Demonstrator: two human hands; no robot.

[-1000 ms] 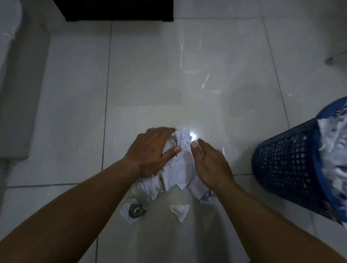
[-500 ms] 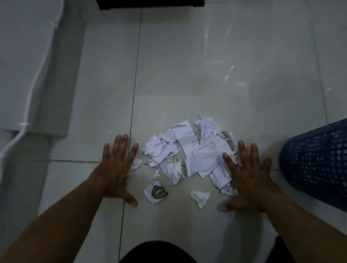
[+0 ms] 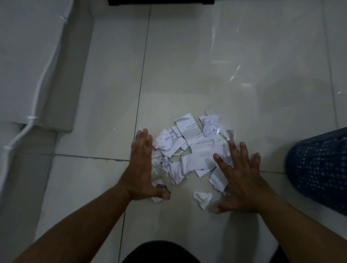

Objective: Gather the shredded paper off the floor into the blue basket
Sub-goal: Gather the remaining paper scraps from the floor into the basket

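Hands: 2, both laid flat on the pale tiled floor (image 3: pixel 206 75).
Left hand (image 3: pixel 141 167): fingers pressed together, nothing held, set at the pile's left edge.
Right hand (image 3: pixel 242 178): fingers spread, nothing held, overlapping the pile's right edge.
Pile of torn white printed paper scraps (image 3: pixel 189 150): 1, crumpled, between the hands.
Stray white paper scraps (image 3: pixel 202 199): 2, nearer the body.
Dark blue perforated plastic basket (image 3: pixel 319 167): 1, seen at far right.

Glossy pale tile floor (image 3: pixel 206 65). White cable (image 3: pixel 40 78) runs down a pale grey panel (image 3: pixel 24 56) left of it. Dark furniture base (image 3: pixel 159 1) at its far edge.
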